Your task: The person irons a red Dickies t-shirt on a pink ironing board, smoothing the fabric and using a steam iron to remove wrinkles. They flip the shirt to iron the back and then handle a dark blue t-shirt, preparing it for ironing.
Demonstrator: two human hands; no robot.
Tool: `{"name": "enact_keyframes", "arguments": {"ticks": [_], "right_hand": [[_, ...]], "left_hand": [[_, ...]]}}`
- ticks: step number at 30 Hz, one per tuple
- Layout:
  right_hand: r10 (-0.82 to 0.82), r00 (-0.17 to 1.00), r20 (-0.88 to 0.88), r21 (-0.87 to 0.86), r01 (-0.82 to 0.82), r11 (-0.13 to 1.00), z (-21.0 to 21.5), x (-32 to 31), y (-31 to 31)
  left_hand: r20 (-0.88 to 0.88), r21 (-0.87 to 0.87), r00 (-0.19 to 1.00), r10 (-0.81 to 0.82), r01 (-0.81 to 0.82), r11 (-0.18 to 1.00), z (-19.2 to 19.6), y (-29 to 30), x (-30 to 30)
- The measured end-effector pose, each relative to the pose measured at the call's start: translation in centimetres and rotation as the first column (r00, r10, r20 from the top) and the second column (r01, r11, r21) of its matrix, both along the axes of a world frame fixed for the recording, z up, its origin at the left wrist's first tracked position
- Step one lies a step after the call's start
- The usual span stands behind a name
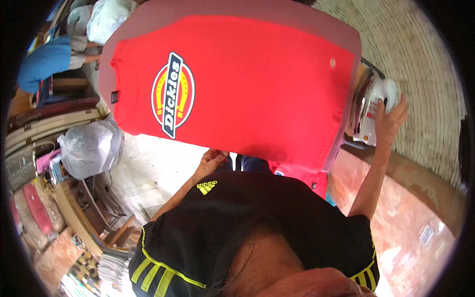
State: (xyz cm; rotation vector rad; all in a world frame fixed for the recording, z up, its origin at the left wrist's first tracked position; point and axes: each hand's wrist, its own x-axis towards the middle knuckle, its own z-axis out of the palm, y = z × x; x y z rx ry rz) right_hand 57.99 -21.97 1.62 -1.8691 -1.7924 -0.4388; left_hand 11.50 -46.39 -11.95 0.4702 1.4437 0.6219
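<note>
A red T-shirt (257, 89) with a round printed emblem lies spread flat over a dull pink padded ironing board (143, 24), its collar toward the left. At the shirt's near edge is my left hand (213, 160), fingers curled together on the fabric's edge. My right hand (390, 121) is off the board's right end, closed at the handle of a white iron (368, 119). The iron sits on a rest beside the board, apart from the shirt. My fingers partly cover its handle.
More red fabric (309, 180) hangs below the board's near side. A stuffed clear plastic bag (91, 148) stands at the left, with a white bag (110, 20) at the far left. A person in a blue top (47, 62) is at the far left. A striped surface (425, 74) lies at the right.
</note>
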Motion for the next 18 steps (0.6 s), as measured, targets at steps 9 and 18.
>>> {"name": "enact_keyframes", "arguments": {"ticks": [9,18], "right_hand": [[0.426,0.870,0.249,-0.270,-0.360,0.893,-4.6,-11.5,10.2],[0.294,0.861,-0.415,-0.789,-0.501,0.356,4.1,-12.0,8.2]], "left_hand": [[0.151,0.095,0.988,-0.026,0.012,0.995,-0.4,1.7,-2.8],[0.315,0.301,0.672,-0.670,0.599,0.742,2.0,5.2,-4.5]]}}
